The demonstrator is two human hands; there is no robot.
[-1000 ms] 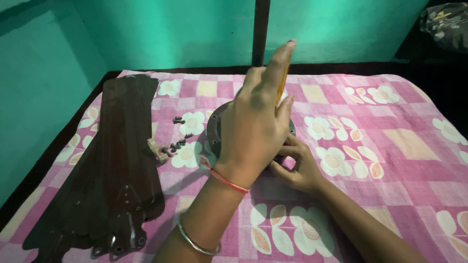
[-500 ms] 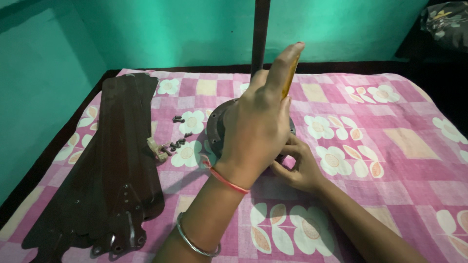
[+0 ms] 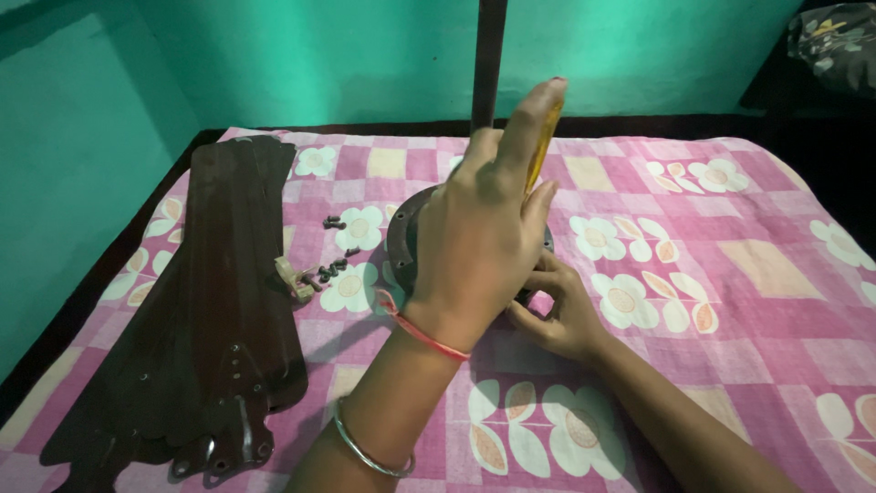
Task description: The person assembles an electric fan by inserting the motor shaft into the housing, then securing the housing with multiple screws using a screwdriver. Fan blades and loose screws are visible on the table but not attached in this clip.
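My left hand (image 3: pixel 479 233) is raised over a dark round fan motor housing (image 3: pixel 403 245) on the bed. It is wrapped around a yellow-handled screwdriver (image 3: pixel 540 146) held upright, with the index finger stretched along the handle. My right hand (image 3: pixel 557 310) rests at the motor's near right edge, fingers pinched against it. The tool's tip and most of the motor are hidden behind my left hand.
A stack of dark brown fan blades (image 3: pixel 219 301) lies at the left. Several small dark screws (image 3: pixel 333 267) and a small beige part (image 3: pixel 294 277) lie between blades and motor. A dark pole (image 3: pixel 488 64) stands behind the motor. The bed has a pink flowered sheet (image 3: pixel 730 274).
My left hand has shifted slightly right and turned a little around the screwdriver. My right hand and the motor stay put.
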